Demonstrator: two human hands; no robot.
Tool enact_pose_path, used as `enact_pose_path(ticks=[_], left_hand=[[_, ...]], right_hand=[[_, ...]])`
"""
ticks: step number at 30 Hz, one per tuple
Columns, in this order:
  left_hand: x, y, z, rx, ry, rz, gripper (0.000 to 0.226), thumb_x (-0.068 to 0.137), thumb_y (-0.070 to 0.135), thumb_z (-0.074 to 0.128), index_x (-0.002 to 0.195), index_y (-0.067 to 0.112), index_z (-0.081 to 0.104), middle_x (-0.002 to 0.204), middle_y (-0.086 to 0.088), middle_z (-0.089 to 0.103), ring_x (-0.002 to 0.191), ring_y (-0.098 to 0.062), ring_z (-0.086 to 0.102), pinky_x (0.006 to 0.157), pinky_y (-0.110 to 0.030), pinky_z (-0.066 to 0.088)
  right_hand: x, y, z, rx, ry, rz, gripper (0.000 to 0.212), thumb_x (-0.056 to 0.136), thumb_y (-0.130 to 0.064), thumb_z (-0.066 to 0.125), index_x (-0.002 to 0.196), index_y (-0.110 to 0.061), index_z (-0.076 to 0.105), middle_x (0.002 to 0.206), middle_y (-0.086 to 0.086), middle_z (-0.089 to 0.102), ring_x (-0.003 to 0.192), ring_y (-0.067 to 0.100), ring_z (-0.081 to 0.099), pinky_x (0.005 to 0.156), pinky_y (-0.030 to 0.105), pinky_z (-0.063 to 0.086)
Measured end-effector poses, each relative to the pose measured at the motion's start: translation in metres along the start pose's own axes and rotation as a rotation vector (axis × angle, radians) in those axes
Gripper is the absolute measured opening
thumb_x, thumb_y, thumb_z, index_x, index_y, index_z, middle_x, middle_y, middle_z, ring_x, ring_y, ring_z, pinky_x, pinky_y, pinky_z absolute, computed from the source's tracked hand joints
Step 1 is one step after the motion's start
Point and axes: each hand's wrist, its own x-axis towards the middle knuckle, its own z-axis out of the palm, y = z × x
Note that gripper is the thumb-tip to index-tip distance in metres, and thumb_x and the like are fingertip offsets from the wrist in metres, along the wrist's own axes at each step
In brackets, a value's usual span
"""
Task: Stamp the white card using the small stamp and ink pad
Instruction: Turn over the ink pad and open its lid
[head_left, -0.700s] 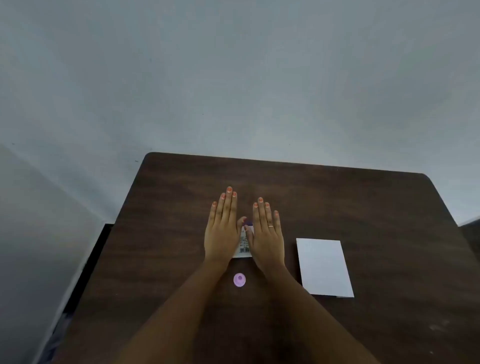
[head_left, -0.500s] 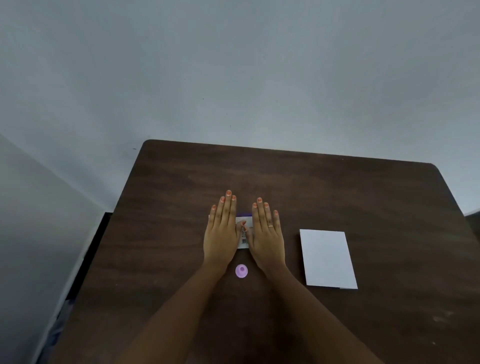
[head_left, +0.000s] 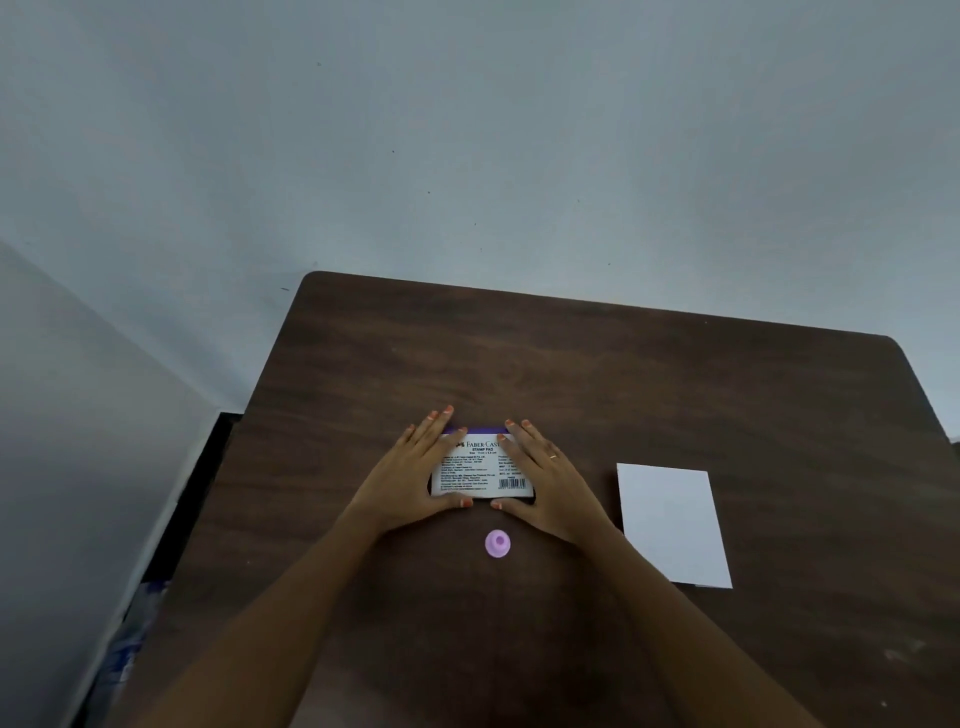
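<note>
Head view takes in a dark wood-grain surface (head_left: 649, 374) with rounded far corners, set against a plain pale grey wall (head_left: 467, 156). At its middle lies the ink pad (head_left: 480, 470), label side up with a purple far edge. Both hands are spread flat: the left hand (head_left: 410, 480) grips its left end, the right hand (head_left: 550, 480) its right end. Just nearer sits the small stamp (head_left: 497, 543), lilac and round. The white card (head_left: 672, 525) lies to the right.

Dark wood table (head_left: 571, 364) — pale grey wall (head_left: 467, 156).
</note>
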Motion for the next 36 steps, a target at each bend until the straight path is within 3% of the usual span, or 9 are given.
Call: enact_pose_path(ticks=[5,10,15,20,22,24,27,31,36], left_hand=[[0.0,-0.01,-0.004,0.009,-0.057,0.011,0.092,0.072,0.058,0.062,0.142,0.03,0.009,0.154,0.0,0.01,0.14,-0.017,0.01,0.113,-0.034,0.0],[-0.004,-0.011,-0.002,-0.095,-0.061,-0.041,0.09,0.07,0.052,0.068,0.14,0.037,0.013,0.151,-0.004,0.012,0.137,-0.022,0.017,0.111,-0.042,0.027],[-0.007,-0.01,0.001,-0.145,0.04,-0.04,0.103,0.064,0.05,0.073,0.139,0.037,0.004,0.151,-0.004,0.017,0.139,-0.02,0.013,0.113,-0.042,0.019],[-0.007,-0.01,0.002,-0.222,0.104,-0.097,0.114,0.056,0.049,0.079,0.142,0.025,0.007,0.152,0.001,0.017,0.139,-0.014,0.01,0.112,-0.034,0.014],[-0.006,-0.01,0.003,-0.212,0.087,-0.117,0.113,0.056,0.051,0.078,0.142,0.025,0.008,0.153,0.0,0.016,0.139,-0.014,0.01,0.112,-0.035,0.014],[-0.006,-0.01,0.003,-0.206,0.067,-0.142,0.116,0.058,0.053,0.076,0.143,0.022,0.004,0.154,-0.003,0.011,0.14,-0.015,0.008,0.114,-0.036,0.014],[-0.007,-0.009,0.005,-0.164,0.046,-0.112,0.119,0.063,0.057,0.07,0.141,0.026,-0.014,0.155,-0.001,-0.003,0.138,-0.007,-0.004,0.113,-0.03,0.005],[-0.006,-0.01,0.008,-0.059,0.037,-0.071,0.116,0.067,0.067,0.058,0.135,0.028,-0.027,0.151,0.006,-0.015,0.136,-0.001,-0.012,0.113,-0.026,-0.004],[-0.006,-0.011,0.013,0.035,0.046,-0.048,0.108,0.069,0.074,0.047,0.135,0.026,-0.025,0.148,0.006,-0.016,0.138,-0.005,-0.012,0.114,-0.029,-0.007]], right_hand=[[-0.002,-0.003,-0.001,0.075,0.054,0.021,0.08,0.078,-0.049,0.061,0.142,-0.021,0.022,0.155,0.004,0.018,0.141,0.015,0.003,0.112,0.032,0.016],[-0.005,-0.003,-0.005,0.103,0.075,0.017,0.076,0.076,-0.049,0.063,0.139,-0.022,0.03,0.151,0.007,0.027,0.141,0.023,0.017,0.111,0.036,0.023],[-0.005,-0.005,-0.014,0.166,0.157,-0.005,0.063,0.076,-0.041,0.067,0.131,-0.018,0.046,0.144,0.007,0.042,0.136,0.02,0.031,0.108,0.033,0.026],[0.005,-0.013,-0.025,0.497,0.332,0.119,0.027,0.078,-0.024,0.069,0.104,-0.016,0.067,0.11,0.0,0.069,0.107,0.01,0.06,0.094,0.023,0.046],[0.015,-0.016,-0.029,0.651,0.419,0.168,0.012,0.081,-0.017,0.066,0.093,-0.018,0.068,0.093,-0.009,0.067,0.089,0.002,0.062,0.079,0.01,0.048],[0.028,-0.019,-0.034,0.769,0.464,0.258,0.011,0.084,-0.014,0.061,0.089,-0.023,0.065,0.088,-0.016,0.063,0.085,-0.002,0.06,0.07,0.002,0.045],[0.05,-0.019,-0.036,0.829,0.48,0.371,0.011,0.088,-0.018,0.056,0.09,-0.026,0.062,0.094,-0.011,0.063,0.088,-0.001,0.056,0.069,0.007,0.044],[0.077,-0.009,-0.034,0.725,0.491,0.44,0.016,0.089,-0.015,0.054,0.1,-0.011,0.065,0.108,0.008,0.063,0.096,0.013,0.054,0.079,0.019,0.041],[0.097,0.004,-0.03,0.516,0.441,0.504,0.018,0.087,-0.013,0.057,0.098,-0.004,0.068,0.106,0.015,0.06,0.102,0.025,0.052,0.09,0.036,0.044]])
